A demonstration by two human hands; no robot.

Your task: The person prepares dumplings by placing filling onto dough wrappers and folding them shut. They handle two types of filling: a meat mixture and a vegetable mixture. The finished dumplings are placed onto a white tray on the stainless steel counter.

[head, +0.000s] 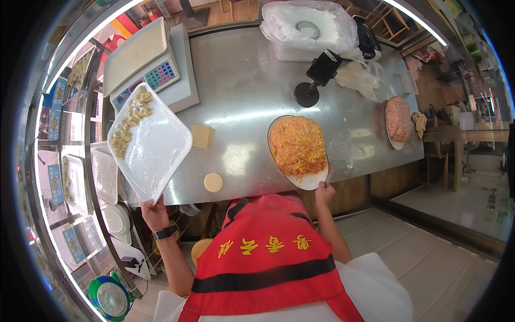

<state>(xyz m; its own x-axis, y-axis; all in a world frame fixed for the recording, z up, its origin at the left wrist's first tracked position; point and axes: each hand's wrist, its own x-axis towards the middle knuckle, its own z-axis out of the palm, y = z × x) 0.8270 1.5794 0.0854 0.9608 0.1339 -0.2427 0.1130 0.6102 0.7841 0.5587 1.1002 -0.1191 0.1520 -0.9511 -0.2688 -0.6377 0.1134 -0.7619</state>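
Observation:
My left hand [155, 214], with a dark band on its wrist, grips the near corner of a white plastic tray [161, 149]. Folded dumplings [129, 120] lie in a row along the tray's far left side, and white flour dusts its bottom. At the table's near edge my right hand [324, 194] is closed around a thin, flat utensil beside an oval white plate [310, 182]. That plate bears a large mound of orange-yellow filling [297, 145]. Between tray and plate lie a stack of square dough wrappers [202, 136] and a pale round disc [213, 182].
A digital scale [161, 75] stands at the back left of the steel table [237, 96]. Farther back are a phone stand [307, 94] and a plastic-lined tub of white powder [307, 28]. A plate of pink minced meat [398, 120] sits at the right, near a plastic bag [362, 80].

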